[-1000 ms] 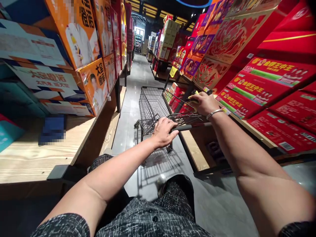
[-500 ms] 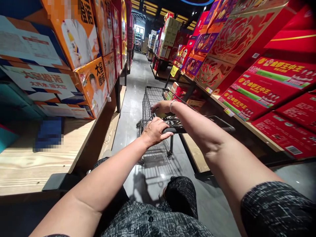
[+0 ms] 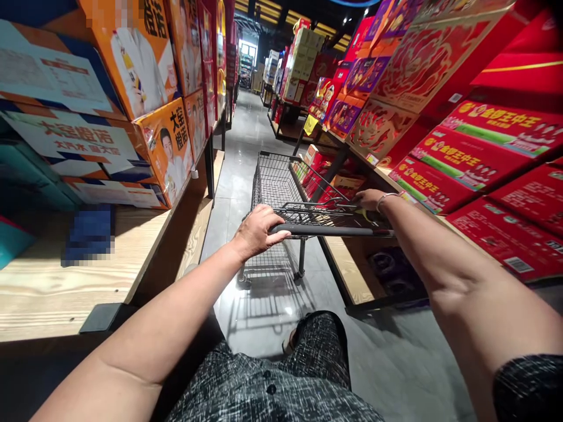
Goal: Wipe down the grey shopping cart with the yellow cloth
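Observation:
A black wire shopping cart (image 3: 275, 176) stands in front of me in the aisle, its basket showing bare mesh. My left hand (image 3: 259, 228) is wrapped over the left end of the cart's dark handle bar (image 3: 329, 230), thumb lying along it. At the cart's right side is my right hand (image 3: 372, 201), wearing a bracelet (image 3: 387, 198), with its fingers curled down near the basket's rim. Something yellowish-green shows under that palm, too hidden to name.
Orange drink cartons (image 3: 162, 152) are stacked on a wooden shelf (image 3: 145, 234) at left. Red boxes (image 3: 479, 146) fill the right shelf, close beside the cart. A lower wooden platform (image 3: 347, 269) juts out under it. The grey tiled floor (image 3: 246, 129) runs ahead between displays.
My right hand has moved from over the basket's left part to the cart's right side. My left hand stays on the handle, which has shifted slightly left with the cart.

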